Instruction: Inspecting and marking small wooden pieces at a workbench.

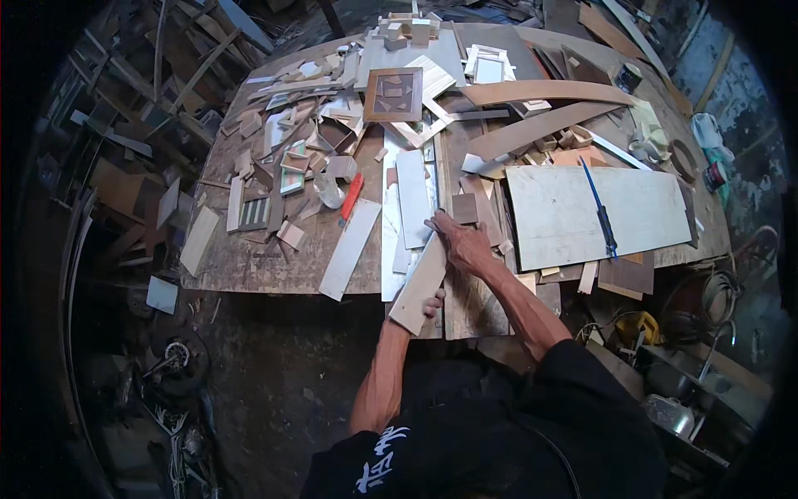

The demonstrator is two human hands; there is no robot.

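A narrow, pale wooden board (420, 289) slants over the front edge of the workbench. My left hand (433, 304) grips its near end from beneath, with fingertips curling round the right edge and the palm hidden under the wood. At the far end my right hand (465, 246) is closed on the board, thumb and fingers at its tip. Just beyond lies a long white strip (412, 200) on the bench. To the left rest another pale strip (351, 249) and a red tool (352, 197), beside a clear jar (329, 191).
Wood offcuts and small boxes (293, 166) crowd the left of the workbench (274, 270). A framed panel (393, 95) lies farther back. On the right, a white panel (549, 220) carries a thin blue-black tool (605, 223); curved brown boards (540, 91) lie behind it.
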